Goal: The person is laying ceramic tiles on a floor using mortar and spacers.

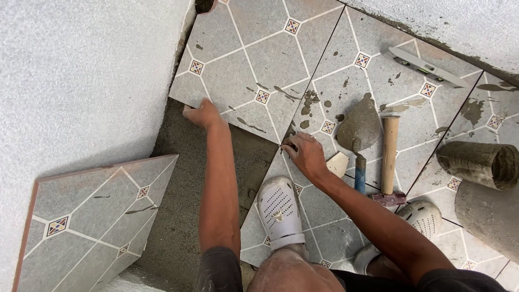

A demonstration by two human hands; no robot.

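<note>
Grey patterned tile (254, 70) lies diamond-wise, one corner pointing toward the person; left hand (203, 114) fingers curl gripping its left edge; right hand (305, 154) fingers press flat at its near corner, beside a trowel (359, 132).

There are no boxes, bags, labels, signs or screens here, only floor tiles and tools.

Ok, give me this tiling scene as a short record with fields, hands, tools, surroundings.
left hand: grips the lower left edge of the grey patterned tile
right hand: fingertips at that tile's lower corner
tools: trowel, hammer, spirit level lying on laid tiles
ground: bare mortar bed beneath
spare tile: leaning against the wall
</note>
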